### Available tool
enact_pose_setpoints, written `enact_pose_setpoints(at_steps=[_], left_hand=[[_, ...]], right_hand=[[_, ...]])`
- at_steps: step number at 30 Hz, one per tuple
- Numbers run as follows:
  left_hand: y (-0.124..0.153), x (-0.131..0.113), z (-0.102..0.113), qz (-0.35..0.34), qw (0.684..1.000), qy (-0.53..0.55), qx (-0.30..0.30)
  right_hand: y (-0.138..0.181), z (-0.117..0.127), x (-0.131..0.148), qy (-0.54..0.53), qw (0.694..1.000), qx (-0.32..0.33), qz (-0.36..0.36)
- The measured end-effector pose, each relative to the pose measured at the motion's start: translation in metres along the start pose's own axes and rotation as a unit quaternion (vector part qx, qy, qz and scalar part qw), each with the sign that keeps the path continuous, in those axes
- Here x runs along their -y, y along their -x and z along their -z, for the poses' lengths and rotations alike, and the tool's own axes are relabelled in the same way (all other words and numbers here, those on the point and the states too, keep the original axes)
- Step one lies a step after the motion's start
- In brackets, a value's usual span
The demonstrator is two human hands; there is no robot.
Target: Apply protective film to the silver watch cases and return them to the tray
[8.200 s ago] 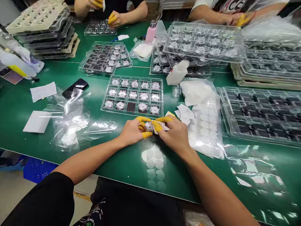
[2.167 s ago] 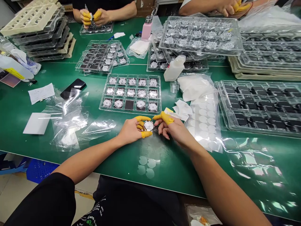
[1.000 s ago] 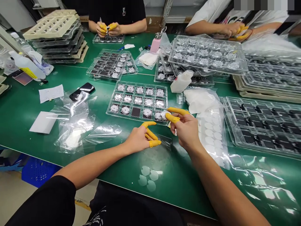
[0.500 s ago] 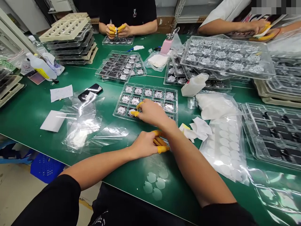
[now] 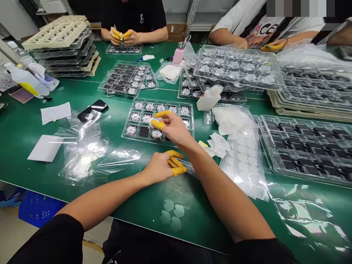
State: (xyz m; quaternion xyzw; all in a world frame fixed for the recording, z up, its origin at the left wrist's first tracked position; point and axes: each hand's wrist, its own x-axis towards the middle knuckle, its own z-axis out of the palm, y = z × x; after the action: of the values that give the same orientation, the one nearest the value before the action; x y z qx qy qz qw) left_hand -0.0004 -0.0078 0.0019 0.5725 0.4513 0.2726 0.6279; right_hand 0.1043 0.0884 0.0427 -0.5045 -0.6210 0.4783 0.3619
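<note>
My right hand (image 5: 176,126) is over a clear plastic tray (image 5: 125,136) of round silver parts, with yellow cots on its fingers. Thumb and forefinger pinch a round silver part (image 5: 153,122) above the tray. Left of the fingers, one front pocket shows a black square piece (image 5: 144,132). My left hand (image 5: 165,167), also in yellow finger cots, rests low over the table in front of the tray. Its fingers are curled around a clear strip of plastic film (image 5: 190,167), which runs under my right forearm. Several pale round film discs (image 5: 176,223) lie near the table's front edge.
Clear bags (image 5: 85,157), a phone (image 5: 92,110) and papers (image 5: 45,148) lie left. Sheets of white discs (image 5: 243,165) and a tray of black pieces (image 5: 302,146) stand right. Stacked trays (image 5: 63,55) and a white bottle (image 5: 209,98) stand farther back. Two co-workers sit opposite.
My right hand has lifted the round silver part from a front pocket, where a black square now shows. My left hand stays low by the film. The whole view has shifted slightly.
</note>
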Motion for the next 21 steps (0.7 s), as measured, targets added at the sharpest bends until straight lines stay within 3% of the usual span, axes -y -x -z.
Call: enact_pose_setpoints(at_steps=[3,7,10,15,18,20,21], left_hand=[[-0.002,0.002,0.000,0.000,1.000,0.026,-0.004],[-0.003,0.004,0.000,-0.031,1.000,-0.003,-0.002],[-0.002,0.005,0.000,-0.030,0.999,-0.020,0.007],[0.000,0.004,0.001,-0.031,0.999,0.013,-0.010],[-0.001,0.003,0.001,-0.018,0.999,0.038,-0.016],[-0.001,0.002,0.001,-0.013,0.999,0.040,-0.022],[-0.001,0.001,0.001,-0.010,0.999,0.039,-0.026]], right_hand=[[0.051,0.035,-0.007,-0.090,0.995,-0.014,-0.046],[0.107,0.065,-0.034,-0.117,0.978,0.072,-0.156],[0.116,0.066,-0.053,-0.152,0.963,0.112,-0.192],[0.108,0.057,-0.057,-0.183,0.959,0.105,-0.188],[0.113,0.068,-0.051,-0.061,0.986,0.064,-0.138],[0.118,0.085,-0.052,0.113,0.991,-0.042,-0.062],[0.121,0.094,-0.056,0.200,0.975,-0.098,-0.025]])
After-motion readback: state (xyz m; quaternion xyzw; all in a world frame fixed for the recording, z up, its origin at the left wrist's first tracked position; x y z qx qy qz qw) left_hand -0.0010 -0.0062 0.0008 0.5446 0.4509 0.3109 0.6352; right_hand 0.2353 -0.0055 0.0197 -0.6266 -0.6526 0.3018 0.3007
